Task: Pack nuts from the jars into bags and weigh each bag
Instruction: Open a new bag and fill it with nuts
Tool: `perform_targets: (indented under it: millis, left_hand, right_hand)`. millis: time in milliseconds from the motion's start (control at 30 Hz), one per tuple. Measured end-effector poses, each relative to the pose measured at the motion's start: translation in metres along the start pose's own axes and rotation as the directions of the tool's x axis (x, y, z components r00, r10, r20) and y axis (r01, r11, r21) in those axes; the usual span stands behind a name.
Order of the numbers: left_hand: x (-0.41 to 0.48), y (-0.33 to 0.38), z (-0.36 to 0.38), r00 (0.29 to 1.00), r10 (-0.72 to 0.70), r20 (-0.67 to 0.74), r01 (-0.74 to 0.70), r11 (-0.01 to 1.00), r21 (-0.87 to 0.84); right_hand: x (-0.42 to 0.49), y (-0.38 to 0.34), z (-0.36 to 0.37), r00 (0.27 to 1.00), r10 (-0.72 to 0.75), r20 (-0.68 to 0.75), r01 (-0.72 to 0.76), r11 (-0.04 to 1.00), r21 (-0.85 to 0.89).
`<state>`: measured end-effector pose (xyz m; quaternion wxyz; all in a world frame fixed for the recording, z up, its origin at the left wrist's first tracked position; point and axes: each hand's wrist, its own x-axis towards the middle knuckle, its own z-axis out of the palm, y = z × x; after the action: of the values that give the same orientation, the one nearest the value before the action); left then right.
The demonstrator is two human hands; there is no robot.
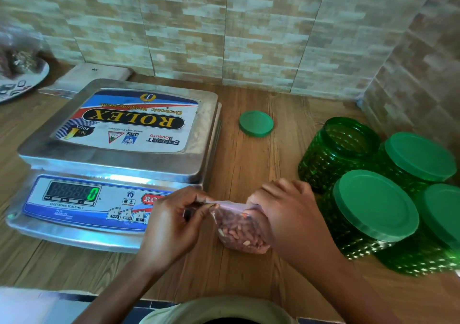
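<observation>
Nut bag is filled, left hand and right hand pinching its top beside the scale; weighing's not done yet.

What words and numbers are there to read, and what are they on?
"ROLEX": sticker on the scale platform, upside down.
"Electronic Weighing Scale": same sticker.
"EXPORT QUALITY": same sticker.
"0": green digit on the display.
"ELECTRONIC SCALE NO.1": below the display.
"TARE", "MODE": keys.
"RO": red badge, rest behind the left hand.
Other small print: too blurred to read.
</observation>
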<state>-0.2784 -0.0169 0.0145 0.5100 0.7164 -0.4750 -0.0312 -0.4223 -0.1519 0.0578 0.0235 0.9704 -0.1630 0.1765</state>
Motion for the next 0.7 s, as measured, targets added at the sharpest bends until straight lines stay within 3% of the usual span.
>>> perform_targets:
  millis: [400, 500, 567, 700]
  left_hand:
    - [0.0, -0.002, -0.006, 0.991, -0.119, -0.053, 0.12, 0.993, 0.015]
    - [0.002, -0.004, -0.006, 0.99, -0.138, -0.018, 0.138, 0.99, 0.037]
    - [0.004, -0.004, -0.009, 0.989, -0.142, 0.034, 0.14, 0.989, 0.05]
    - [0.007, 0.004, -0.011, 0.991, -0.085, 0.102, 0.086, 0.996, -0.01]
  right_hand:
    - [-0.032, 0.017, 0.005, 0.992, 0.109, -0.062, -0.105, 0.992, 0.064]
    - [-0.036, 0.018, 0.003, 0.985, 0.17, 0.024, -0.171, 0.958, 0.229]
    - [-0.04, 0.021, 0.002, 0.965, 0.232, 0.119, -0.261, 0.879, 0.398]
    - [-0.047, 0.026, 0.004, 0.962, 0.271, 0.036, -0.253, 0.835, 0.488]
